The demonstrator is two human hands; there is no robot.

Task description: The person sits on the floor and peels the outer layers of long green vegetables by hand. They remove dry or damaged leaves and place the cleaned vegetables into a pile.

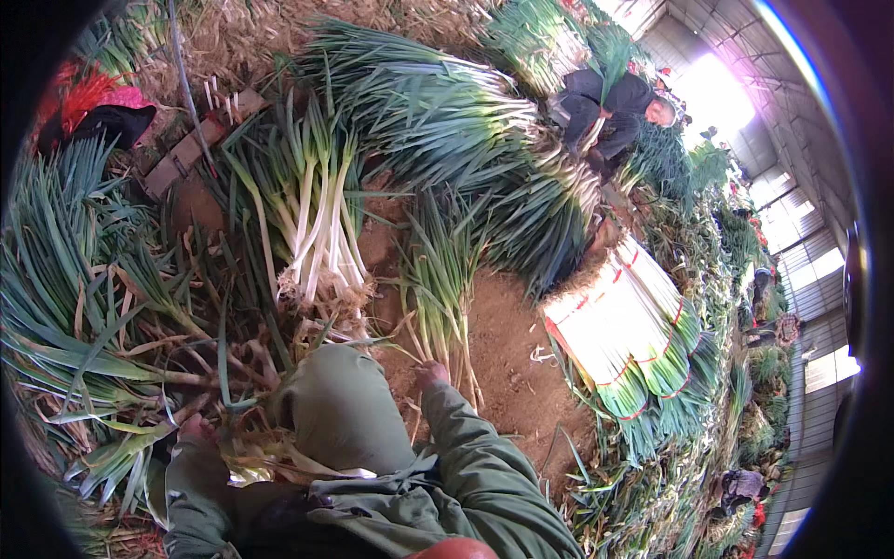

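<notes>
At the ground in front of me, my right hand [431, 374] is closed around the lower stalks of a loose bunch of green onions [438, 298]. Their leaves point away from me. My left hand [196, 429] is low among unsorted green onions [149, 377] on the left, beside my bent knee [346, 410]. Shadow and stalks obscure its fingers. Just beyond the knee, a pile of cleaned green onions [321, 219] lies with white stems and roots toward me.
Large tied bundles [619, 326] with white stems and red bands lie at right. A broad heap of green onions [419, 112] spreads farther off. Another person [610, 107] sits bent over at the far right. A low wooden piece [200, 140] stands at far left.
</notes>
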